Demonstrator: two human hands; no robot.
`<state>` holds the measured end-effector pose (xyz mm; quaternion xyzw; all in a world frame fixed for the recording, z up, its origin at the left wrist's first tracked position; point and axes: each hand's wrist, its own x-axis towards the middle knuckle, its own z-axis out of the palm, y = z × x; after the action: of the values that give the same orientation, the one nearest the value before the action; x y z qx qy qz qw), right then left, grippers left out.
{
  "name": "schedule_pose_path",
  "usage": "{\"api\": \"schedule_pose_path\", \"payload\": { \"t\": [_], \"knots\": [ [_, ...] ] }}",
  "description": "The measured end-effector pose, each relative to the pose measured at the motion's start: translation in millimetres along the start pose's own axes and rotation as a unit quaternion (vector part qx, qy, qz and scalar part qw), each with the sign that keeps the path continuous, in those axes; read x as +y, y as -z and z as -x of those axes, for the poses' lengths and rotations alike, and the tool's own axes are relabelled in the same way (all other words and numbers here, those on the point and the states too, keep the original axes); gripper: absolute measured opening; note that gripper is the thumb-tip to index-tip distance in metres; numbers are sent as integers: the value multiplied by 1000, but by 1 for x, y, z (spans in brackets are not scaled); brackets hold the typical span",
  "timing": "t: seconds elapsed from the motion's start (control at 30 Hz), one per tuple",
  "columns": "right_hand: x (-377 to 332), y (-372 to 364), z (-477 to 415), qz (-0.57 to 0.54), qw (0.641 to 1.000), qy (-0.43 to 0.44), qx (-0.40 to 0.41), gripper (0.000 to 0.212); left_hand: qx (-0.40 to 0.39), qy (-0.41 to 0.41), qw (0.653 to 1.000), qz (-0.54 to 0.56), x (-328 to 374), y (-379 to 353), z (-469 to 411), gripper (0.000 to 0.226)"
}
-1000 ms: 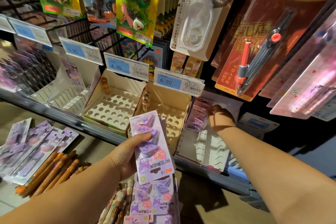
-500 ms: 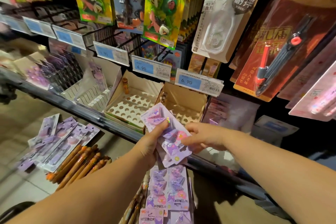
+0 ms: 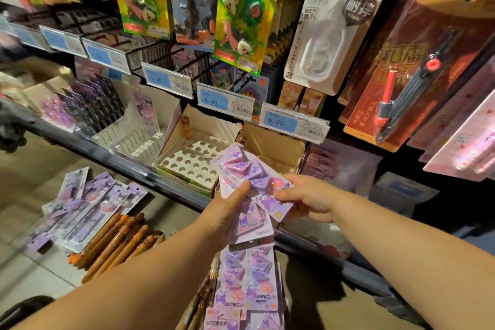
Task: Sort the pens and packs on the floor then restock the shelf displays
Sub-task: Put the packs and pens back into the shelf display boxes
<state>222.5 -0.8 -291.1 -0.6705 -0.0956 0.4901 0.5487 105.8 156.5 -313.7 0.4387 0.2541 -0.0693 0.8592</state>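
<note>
A shop shelf (image 3: 171,187) edge runs above a tiled floor (image 3: 34,276). The left hand (image 3: 227,211) clamps a fanned stack of purple eraser packs (image 3: 249,222) under its thumb; the right hand (image 3: 308,198) pinches the top pack (image 3: 270,203) at its right edge. Behind the grip sits a holed cardboard pen tray (image 3: 192,161). Below it lie more purple packs (image 3: 249,278); to its left, orange pens (image 3: 115,244).
</note>
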Motion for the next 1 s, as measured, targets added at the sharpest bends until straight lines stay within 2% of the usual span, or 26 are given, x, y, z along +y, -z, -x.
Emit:
{"api": "schedule_pose_path", "payload": {
  "t": [0.1, 0.23, 0.37, 0.4, 0.5, 0.57, 0.63, 0.67, 0.8, 0.93, 1.0],
  "knots": [
    [1, 12, -2, -35, 998, 1, 53, 24, 26, 23, 999, 0, -1, 4, -2, 30],
    [0, 24, -1, -107, 987, 32, 118, 17, 56, 12, 998, -7, -2, 11, -7, 45],
    [-3, 40, 5, -179, 968, 78, 159, 32, 72, 15, 997, -14, -2, 16, -9, 40],
    [-3, 45, 7, -184, 965, 84, 166, 32, 72, 24, 997, -16, -2, 17, -9, 39],
    [-4, 59, 14, -221, 947, 90, 215, 9, 69, 40, 997, -20, -3, 19, -9, 38],
    [-4, 69, 19, -230, 938, 90, 242, 12, 70, 39, 996, -32, -4, 20, -9, 39],
    [-5, 74, 23, -192, 935, 84, 285, 38, 67, 38, 996, -35, -5, 20, -10, 29],
    [-5, 78, 24, -166, 933, 81, 309, 44, 65, 38, 997, -35, -6, 19, -10, 25],
    [-1, 84, 23, -70, 916, 78, 387, 13, 52, 55, 996, -38, -10, 17, -10, 30],
    [-2, 86, 20, 2, 897, 84, 433, 12, 44, 63, 996, -43, -13, 13, -9, 38],
    [-2, 89, 17, 31, 887, 87, 453, 20, 47, 64, 996, -43, -13, 13, -8, 50]
  ]
}}
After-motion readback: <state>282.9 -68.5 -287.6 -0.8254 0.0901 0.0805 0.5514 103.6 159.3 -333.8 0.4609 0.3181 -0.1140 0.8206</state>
